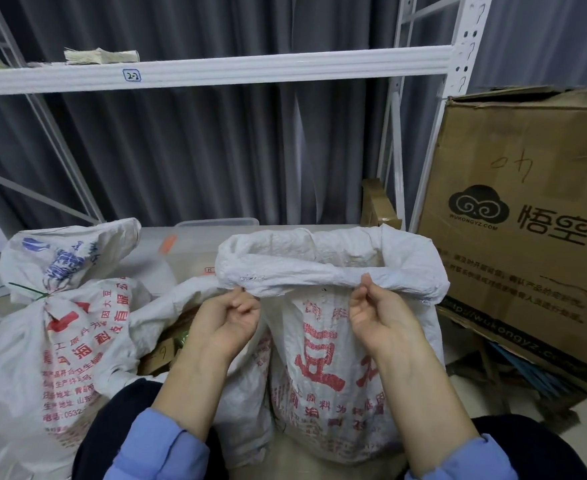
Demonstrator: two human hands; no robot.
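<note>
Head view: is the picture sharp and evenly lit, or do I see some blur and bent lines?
Head view: the light is soft and even, with no glare or hard shadow; the white shelf beam bows, so the wide lens bends lines; the sack, the left hand and the right hand look sharp; small print low on the cardboard box is smeared.

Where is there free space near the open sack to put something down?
A pale strip of floor lies bare between the open sack and the cardboard box. The sack's mouth also stands open to reach into. The left is crowded: the tied sack presses against a middle sack.
</note>
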